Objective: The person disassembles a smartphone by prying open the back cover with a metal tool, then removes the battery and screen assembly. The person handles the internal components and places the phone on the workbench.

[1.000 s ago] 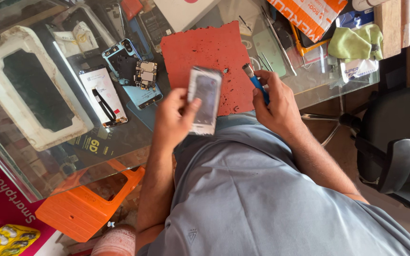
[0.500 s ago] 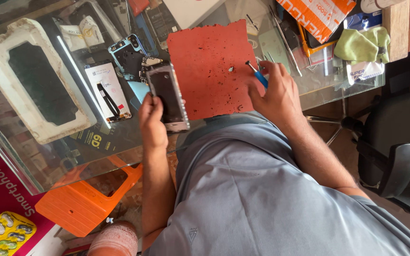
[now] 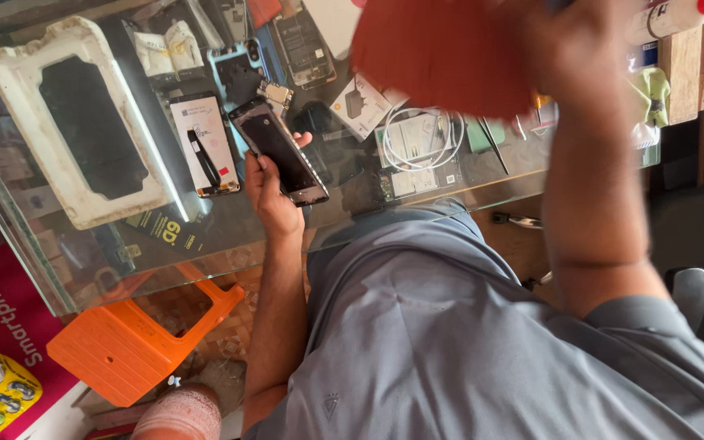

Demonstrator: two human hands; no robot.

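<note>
Your left hand (image 3: 269, 189) is clamped on the phone (image 3: 280, 151) above the glass counter (image 3: 230, 236). Your right hand (image 3: 568, 49) grips the lifted red mat (image 3: 442, 53). Keep both grips firm and the mat level.

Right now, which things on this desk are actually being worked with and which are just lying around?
In hand:
left hand holds the dark phone
right hand lifts the red mat

Lying about:
white foam tray
white cable
orange stool
green cloth
</note>
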